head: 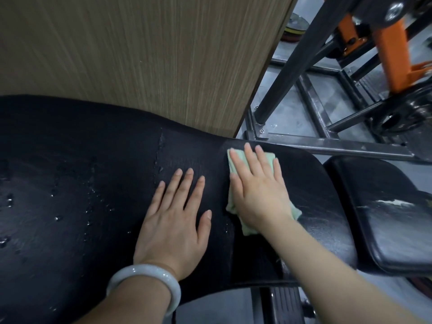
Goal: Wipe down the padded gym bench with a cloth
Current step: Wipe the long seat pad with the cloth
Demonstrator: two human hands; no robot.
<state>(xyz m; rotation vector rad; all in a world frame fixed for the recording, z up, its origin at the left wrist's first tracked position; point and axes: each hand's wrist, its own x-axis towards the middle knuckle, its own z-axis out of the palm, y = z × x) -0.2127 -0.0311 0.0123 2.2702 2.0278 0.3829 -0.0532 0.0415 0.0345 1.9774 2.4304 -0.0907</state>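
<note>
Wall panel (pixel 140 50): a tall wood-grain board stood behind the bench and filled the upper left of the view.
Bench pad (pixel 77 174): the long black padded surface ran across the frame from the left edge towards the right, its top dotted with water droplets (pixel 9 202) on the left part, with a wet streak near the middle.
Metal frame (pixel 311 146): grey steel bars of a gym machine lay on the floor past the far edge of the bench, with one dark post rising at a slant.
Seat pad (pixel 383 218): a second, smaller black cushion sat just beside the right end of the main pad, scuffed white on top.
Orange bracket (pixel 392 50): an orange metal part hung on the machine at the upper right.
Weight plate (pixel 397 118): a dark round plate sat at the right edge, below the orange part.
Left hand (pixel 175 218): lay flat on the bench pad, fingers straight and spread, gripping nothing, just left of the cloth.
Right hand (pixel 259 190): pressed flat on top of the cloth, fingers stretched forward, palm down, not curled around it.
Cloth (pixel 236 160): a pale green rag lay on the right part of the bench pad under the right hand, its edges showing past the fingertips and by the wrist.
Bangle (pixel 145 284): a pale white ring sat on the left wrist.
</note>
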